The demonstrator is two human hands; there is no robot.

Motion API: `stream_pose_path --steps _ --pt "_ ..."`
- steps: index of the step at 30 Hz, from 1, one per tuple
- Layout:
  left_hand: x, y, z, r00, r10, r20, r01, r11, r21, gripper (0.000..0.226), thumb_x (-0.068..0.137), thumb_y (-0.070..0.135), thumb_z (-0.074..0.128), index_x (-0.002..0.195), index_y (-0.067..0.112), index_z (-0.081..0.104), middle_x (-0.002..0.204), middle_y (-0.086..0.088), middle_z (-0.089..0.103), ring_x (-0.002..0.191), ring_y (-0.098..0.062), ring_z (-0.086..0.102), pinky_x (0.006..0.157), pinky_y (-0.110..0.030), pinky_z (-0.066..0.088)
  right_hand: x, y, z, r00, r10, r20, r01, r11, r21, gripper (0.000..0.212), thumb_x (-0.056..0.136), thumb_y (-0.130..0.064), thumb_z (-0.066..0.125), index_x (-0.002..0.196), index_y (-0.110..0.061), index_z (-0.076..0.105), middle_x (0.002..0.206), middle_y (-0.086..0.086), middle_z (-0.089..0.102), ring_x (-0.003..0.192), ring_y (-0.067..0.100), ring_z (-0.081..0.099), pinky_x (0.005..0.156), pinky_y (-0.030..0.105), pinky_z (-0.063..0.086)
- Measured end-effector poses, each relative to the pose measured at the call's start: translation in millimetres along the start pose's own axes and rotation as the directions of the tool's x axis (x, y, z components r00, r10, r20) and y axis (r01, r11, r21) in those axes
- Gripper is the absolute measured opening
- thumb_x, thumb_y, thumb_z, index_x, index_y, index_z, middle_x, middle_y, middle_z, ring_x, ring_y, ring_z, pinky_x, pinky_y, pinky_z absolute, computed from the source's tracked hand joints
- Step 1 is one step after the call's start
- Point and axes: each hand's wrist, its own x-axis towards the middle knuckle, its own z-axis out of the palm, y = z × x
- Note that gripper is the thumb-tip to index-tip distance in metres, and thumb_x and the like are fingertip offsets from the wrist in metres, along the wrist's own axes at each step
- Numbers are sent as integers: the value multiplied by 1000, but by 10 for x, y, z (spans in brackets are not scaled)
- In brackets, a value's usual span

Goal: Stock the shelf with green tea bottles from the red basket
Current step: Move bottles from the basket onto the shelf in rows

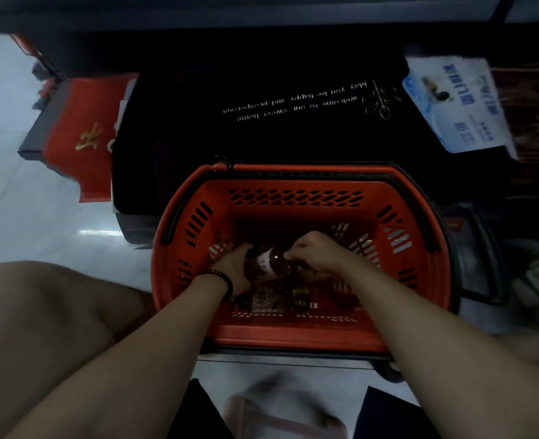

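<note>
A red plastic basket (296, 198) with slotted walls stands on the floor below me. Both my hands reach down into it. A tea bottle (269, 263) with dark liquid and a white label lies between them. My left hand (235, 269), with a dark band on the wrist, grips the bottle's left side. My right hand (317, 253) curls over its right side. Further bottles (299, 294) lie underneath on the basket floor, partly hidden by my hands. No shelf front is plainly visible.
A black doormat (293, 122) with printed text lies beyond the basket. A red box (81, 137) sits at the left on pale tiled floor. A blue-white card (455, 103) hangs at the upper right. A dark wire basket (477, 248) stands right of the red one.
</note>
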Motion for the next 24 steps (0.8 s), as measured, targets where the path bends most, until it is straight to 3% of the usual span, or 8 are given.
stream_pose_path --steps 5,9,13,15,18,20,22,24 --pt "-179 193 -29 992 101 -74 -101 995 1 32 95 24 75 126 24 66 122 0 75 112 -23 71 84 -25 45 -237 -149 -253 992 -126 -18 127 991 48 20 95 -33 75 89 -16 85 76 -3 77 67 7 69 63 23 52" --pt "-239 196 -76 992 31 -124 -40 997 -69 29 91 26 76 119 20 71 117 -4 77 108 -27 72 85 -28 49 -254 -139 -196 987 -63 -145 103 951 290 23 98 -42 71 99 -21 79 79 3 74 64 15 66 58 27 50" --pt "-240 124 -68 991 -111 -76 85 954 -287 25 90 24 81 113 15 73 108 -4 75 106 -26 72 85 -30 52 -81 -25 -20 990 74 -121 -69 997 44 35 90 -45 79 108 -16 73 87 1 74 68 15 68 57 24 47" --pt "-216 105 -50 985 -172 -10 152 892 -427 38 86 23 88 119 18 68 115 -1 73 111 -23 69 93 -34 53 -19 41 133 992 122 -19 -123 987 -106 34 88 -38 82 111 -14 74 92 0 73 78 15 68 65 24 49" --pt "-116 85 -22 965 -256 53 244 809 -535 96 63 37 101 146 14 59 134 -5 71 122 -27 68 106 -43 56 79 150 385 976 200 82 -165 935 -314 48 81 -43 81 120 -18 71 115 5 73 105 24 70 95 35 55" --pt "67 -40 93 956 -286 63 265 756 -598 123 42 49 100 151 15 53 134 -6 71 119 -28 70 106 -48 58 140 192 530 967 214 139 -141 902 -409 40 87 -33 76 122 -14 69 119 10 71 108 28 69 96 38 57" --pt "105 -38 114 947 -314 64 284 729 -623 133 34 56 95 151 14 50 132 -6 71 114 -29 73 101 -50 62 196 199 654 949 242 201 -119 867 -483 33 93 -23 70 123 -11 69 118 12 70 107 30 69 93 37 58" --pt "56 63 76 944 -323 65 290 721 -630 121 50 51 97 153 11 47 138 -6 68 119 -30 70 104 -46 59 254 215 772 935 259 240 -102 849 -519 32 94 -22 68 124 -10 69 121 14 70 108 31 70 93 38 59"
